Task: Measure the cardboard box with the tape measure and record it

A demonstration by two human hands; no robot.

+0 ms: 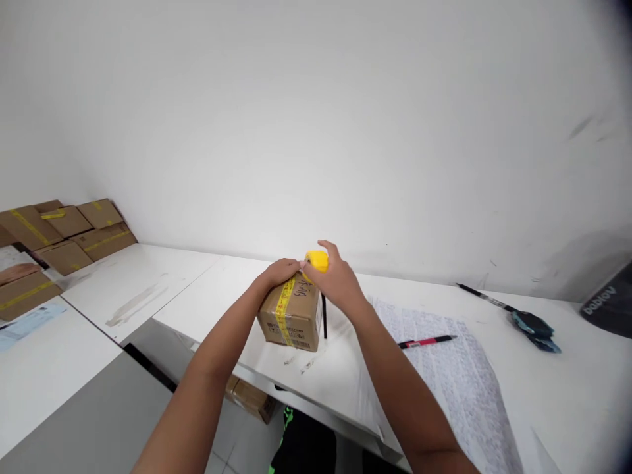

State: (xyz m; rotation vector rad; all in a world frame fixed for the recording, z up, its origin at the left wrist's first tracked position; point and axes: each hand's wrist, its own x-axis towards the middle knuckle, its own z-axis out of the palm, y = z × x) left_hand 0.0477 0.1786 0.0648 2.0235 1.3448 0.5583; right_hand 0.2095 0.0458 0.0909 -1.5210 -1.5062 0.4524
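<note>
Clenched around a small yellow tool, the grip of the right hand holds it at the top far edge of a cardboard box. The left hand rests on the box top with its fingertips up against the tool. Whether that grip pinches anything cannot be told from this angle.

The box is sealed with yellow tape and stands on the white counter, close to its near edge. A thin black strip hangs down just beside its right face. To the right lie a printed sheet and a red-and-black pen. Stacked cartons sit far off to the left.

Because the box is light-looking and near the edge, a sideways push from either hand could slide it off the counter. The tool could also slip from the box edge if the left hand eases its pressure.
</note>
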